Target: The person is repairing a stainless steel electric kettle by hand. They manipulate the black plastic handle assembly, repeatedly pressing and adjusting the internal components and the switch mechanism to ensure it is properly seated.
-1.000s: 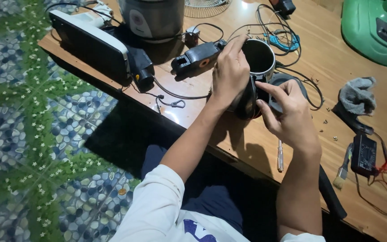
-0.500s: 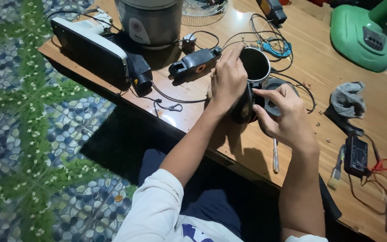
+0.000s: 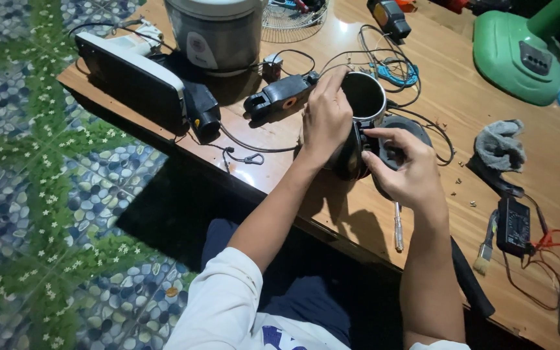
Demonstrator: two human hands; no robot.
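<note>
A pebble-patterned floor (image 3: 40, 194) in blue and green runs along the left of a wooden table (image 3: 435, 84) crowded with small appliances. Farthest left of the kettle (image 3: 361, 110), near the table's corner, lies a long black-and-white casing (image 3: 131, 71); between it and the kettle stands a rice cooker (image 3: 218, 29), with a black handle piece (image 3: 280, 96) just beside the kettle's left side. The seated person's left hand (image 3: 325, 120) wraps over the kettle's near left side, fingers curled at the rim, holding it tilted with its dark mouth facing up. The right hand (image 3: 406, 168) is closed around the black part at the kettle's lower right, thumb and forefinger pinched on it. Black cords (image 3: 384, 61) loop on the wood behind the kettle. Below the right hand, toward the table's near edge, lies a screwdriver (image 3: 397, 227). Right of the kettle sit a grey rag (image 3: 500, 142), a small black box (image 3: 513, 223) with red wires and a brush (image 3: 486, 249); well beyond, at the far right, a green base (image 3: 516, 55).
</note>
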